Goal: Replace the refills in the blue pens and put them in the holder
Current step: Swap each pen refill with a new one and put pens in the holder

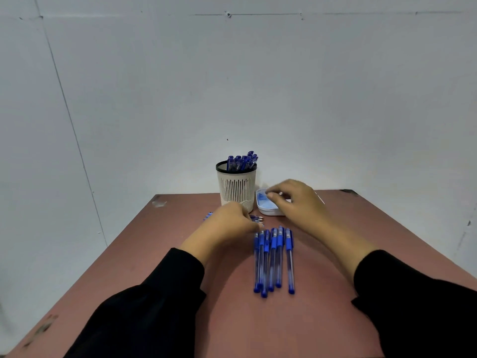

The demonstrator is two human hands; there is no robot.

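Head view: reddish table (160,254) against grey wall (154,99); both hands' fingers' grip unclear.

Tabletop (232,319) reddish-brown, scuffed pale at far-left corner. Pens (273,259) blue-capped over clear barrels; holder (237,188) cream, vertically slotted, black rim. Tray (267,209) white, sleeves (160,301) black, wall (232,73) grey-white.

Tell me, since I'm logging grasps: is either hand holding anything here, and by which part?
The left hand grips a blue pen around its middle. The right hand reaches over the white tray; whether it pinches anything cannot be told.
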